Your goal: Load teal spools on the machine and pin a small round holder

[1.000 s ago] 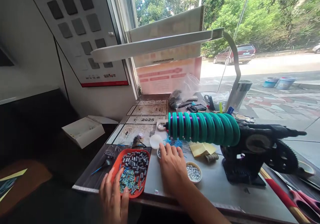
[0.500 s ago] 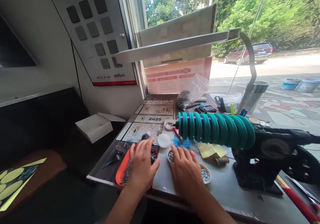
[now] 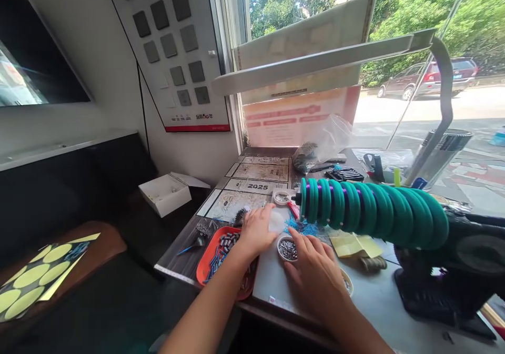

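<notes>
My left hand (image 3: 256, 232) reaches over the orange tray (image 3: 203, 270) to a small white round dish (image 3: 279, 221). Its thumb and fingers are apart at the dish's left edge; whether they press on it is unclear. My right hand (image 3: 315, 262) is open, palm down, its index fingertip by the rim of a small bowl of silvery metal beads (image 3: 287, 249). Behind that hand a second bead bowl (image 3: 347, 283) is mostly hidden. Metal cylinders and blue-grey pins (image 3: 216, 264) lie in the tray.
A black stand holds a green ribbed cylinder (image 3: 366, 212) across the right side. Blue bristly strands (image 3: 302, 226), yellow paper (image 3: 355, 243) and a thread spool (image 3: 373, 263) lie beneath it. A small white bowl (image 3: 281, 197) sits farther back. A lamp arm (image 3: 323, 62) spans above.
My left hand has moved from above the orange tray forward and right to the white dish. My right hand has drawn slightly right, uncovering more of the bead bowl. The view has turned left.
</notes>
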A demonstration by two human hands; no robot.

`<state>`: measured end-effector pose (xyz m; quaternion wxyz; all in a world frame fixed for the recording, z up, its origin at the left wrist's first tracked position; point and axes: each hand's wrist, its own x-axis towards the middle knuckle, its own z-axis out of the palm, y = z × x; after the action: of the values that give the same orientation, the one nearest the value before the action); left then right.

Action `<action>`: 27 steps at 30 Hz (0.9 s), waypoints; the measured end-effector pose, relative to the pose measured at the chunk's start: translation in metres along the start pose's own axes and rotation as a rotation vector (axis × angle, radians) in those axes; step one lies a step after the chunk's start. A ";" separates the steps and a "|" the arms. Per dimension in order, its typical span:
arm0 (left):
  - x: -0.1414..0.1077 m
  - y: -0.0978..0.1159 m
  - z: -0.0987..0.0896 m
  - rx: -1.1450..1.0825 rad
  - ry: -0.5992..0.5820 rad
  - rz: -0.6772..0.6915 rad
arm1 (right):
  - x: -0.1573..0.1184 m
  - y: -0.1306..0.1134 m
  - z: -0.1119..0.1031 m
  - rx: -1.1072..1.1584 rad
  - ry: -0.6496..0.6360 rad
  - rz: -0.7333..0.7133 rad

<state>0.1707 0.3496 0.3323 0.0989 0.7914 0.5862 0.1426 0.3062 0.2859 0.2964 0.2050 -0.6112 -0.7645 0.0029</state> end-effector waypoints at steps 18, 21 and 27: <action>-0.109 -0.039 -0.042 -0.198 -0.068 0.102 | -0.014 -0.002 0.011 0.044 0.145 -0.183; -0.115 -0.040 -0.024 -0.196 -0.099 0.156 | -0.018 0.001 0.012 0.061 0.201 -0.226; -0.109 -0.039 -0.018 -0.111 -0.140 0.145 | -0.022 0.007 0.016 0.069 0.193 -0.248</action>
<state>0.0994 0.2563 0.3247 0.1728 0.8330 0.5103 0.1261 0.3111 0.2705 0.2732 0.2973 -0.5019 -0.8104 -0.0549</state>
